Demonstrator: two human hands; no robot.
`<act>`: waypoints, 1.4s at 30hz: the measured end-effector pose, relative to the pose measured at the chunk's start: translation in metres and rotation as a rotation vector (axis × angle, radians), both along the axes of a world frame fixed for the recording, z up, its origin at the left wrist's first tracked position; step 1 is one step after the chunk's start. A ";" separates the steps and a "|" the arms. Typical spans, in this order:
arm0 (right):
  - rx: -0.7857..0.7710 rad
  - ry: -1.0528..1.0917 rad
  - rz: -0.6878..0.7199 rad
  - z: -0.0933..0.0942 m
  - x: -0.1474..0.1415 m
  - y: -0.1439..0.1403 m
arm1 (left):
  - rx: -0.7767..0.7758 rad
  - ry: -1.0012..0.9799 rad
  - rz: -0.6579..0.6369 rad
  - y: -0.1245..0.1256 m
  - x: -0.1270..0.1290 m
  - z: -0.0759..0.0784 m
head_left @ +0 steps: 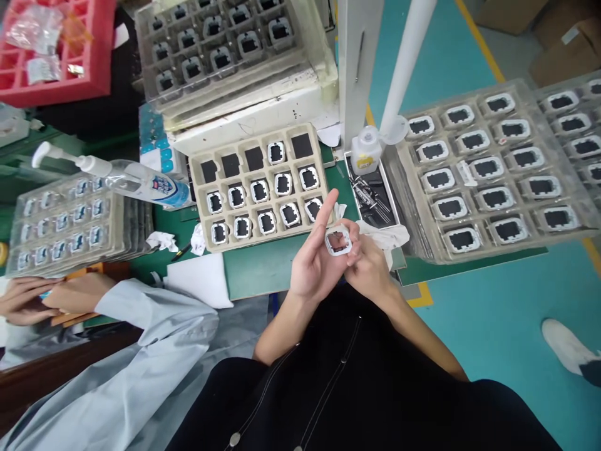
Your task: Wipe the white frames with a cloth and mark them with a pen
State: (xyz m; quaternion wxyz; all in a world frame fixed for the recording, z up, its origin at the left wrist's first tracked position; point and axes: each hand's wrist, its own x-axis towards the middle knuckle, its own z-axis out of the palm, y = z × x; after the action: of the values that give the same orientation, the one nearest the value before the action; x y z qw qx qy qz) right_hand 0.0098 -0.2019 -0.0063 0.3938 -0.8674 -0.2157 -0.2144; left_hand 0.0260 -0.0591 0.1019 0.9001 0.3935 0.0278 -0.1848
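Observation:
A small light grey square frame (332,251) with rounded corners and an open middle sits in front of my body, tilted towards me. My left hand (310,268) is palm up, one digit stretched out past the frame and the other fingers curled at it. My right hand (370,270) is closed against the frame's lower right side; its fingertips are partly hidden, so what they grip cannot be made out. Just beyond my hands lies a beige tray (256,245) of similar frames with dark centres. Several of its back-row cells show only dark pads.
A narrow box of dark strips (373,203) and a white bottle (366,152) stand right of the tray. Stacked clear trays (469,150) hold frames further right. A pump bottle (145,181) stands left, near a co-worker's hands (51,297). A white post (359,69) rises behind.

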 end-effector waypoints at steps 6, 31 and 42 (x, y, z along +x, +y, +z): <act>-0.048 0.046 0.003 -0.005 -0.002 -0.002 | -0.040 -0.028 -0.007 -0.001 -0.006 0.005; -0.051 0.468 0.017 0.037 -0.001 -0.001 | -0.130 -0.112 -0.041 0.003 -0.013 0.007; 0.119 -0.086 -0.073 0.053 0.000 -0.017 | -0.067 -0.181 0.127 0.016 -0.017 -0.014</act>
State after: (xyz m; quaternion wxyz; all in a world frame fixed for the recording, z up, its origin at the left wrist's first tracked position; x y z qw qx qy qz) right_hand 0.0099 -0.2189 0.0471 0.4269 -0.8398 -0.1876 -0.2779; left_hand 0.0088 -0.0429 0.0875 0.9216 0.3756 -0.0350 -0.0918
